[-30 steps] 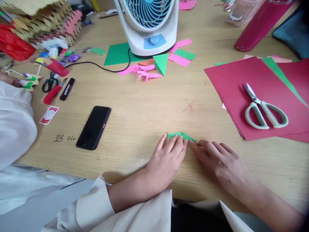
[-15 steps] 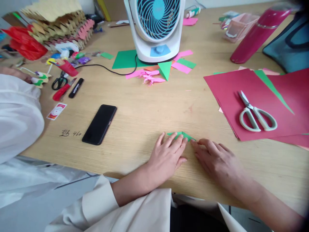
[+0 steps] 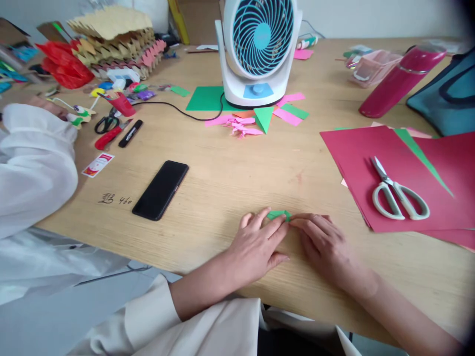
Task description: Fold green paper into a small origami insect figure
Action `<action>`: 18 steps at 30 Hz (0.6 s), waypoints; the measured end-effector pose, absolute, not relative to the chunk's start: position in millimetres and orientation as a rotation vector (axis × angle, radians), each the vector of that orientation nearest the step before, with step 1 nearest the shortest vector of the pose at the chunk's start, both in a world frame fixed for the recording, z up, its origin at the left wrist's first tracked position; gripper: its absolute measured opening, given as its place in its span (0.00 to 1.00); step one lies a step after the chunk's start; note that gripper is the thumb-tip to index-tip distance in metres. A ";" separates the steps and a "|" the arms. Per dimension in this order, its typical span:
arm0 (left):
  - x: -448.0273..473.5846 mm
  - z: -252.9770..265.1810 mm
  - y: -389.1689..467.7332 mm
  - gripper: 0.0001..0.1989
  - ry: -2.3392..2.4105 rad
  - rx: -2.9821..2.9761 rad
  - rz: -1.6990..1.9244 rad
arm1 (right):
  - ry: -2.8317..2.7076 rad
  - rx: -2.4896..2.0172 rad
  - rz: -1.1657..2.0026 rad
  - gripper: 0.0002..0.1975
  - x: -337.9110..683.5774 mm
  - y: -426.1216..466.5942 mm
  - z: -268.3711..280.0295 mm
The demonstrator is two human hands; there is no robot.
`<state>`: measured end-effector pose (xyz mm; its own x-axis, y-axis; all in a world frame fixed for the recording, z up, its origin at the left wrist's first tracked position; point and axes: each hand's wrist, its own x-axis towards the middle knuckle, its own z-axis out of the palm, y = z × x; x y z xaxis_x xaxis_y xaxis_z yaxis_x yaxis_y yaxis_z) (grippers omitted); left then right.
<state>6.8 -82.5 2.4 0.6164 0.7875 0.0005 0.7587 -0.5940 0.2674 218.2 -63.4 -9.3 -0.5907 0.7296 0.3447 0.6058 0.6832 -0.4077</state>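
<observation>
On a wooden table (image 3: 222, 173), a spread left hand (image 3: 253, 243) and bunched right hand (image 3: 329, 248), its pinch unclear, should press folded green paper (image 3: 276, 214) evenly.

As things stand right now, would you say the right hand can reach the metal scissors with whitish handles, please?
Probably yes: the scissors lie on the red paper sheets, forward and right of the right hand, with nothing visible blocking the way, though that hand is at the folded green paper.

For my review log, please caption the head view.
Left hand and right hand at folded green paper on a table, phone and scissors to either side.
</observation>
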 end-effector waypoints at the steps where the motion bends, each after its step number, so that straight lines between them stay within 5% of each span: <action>1: 5.2 2.3 -81.6 0.29 1.253 2.618 0.171 | -2.416 -1.008 0.327 0.20 219.6 -63.2 -10.5; 18: -11.2 0.4 -71.2 0.23 1.083 2.686 0.239 | -2.689 -0.951 0.158 0.23 226.1 -64.3 -1.4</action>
<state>-11.2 -71.2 0.4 0.7128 0.6986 0.0630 0.6600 -0.6984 0.2768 226.1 -64.3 -1.4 -0.7424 0.6298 0.2284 0.5988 0.7767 -0.1955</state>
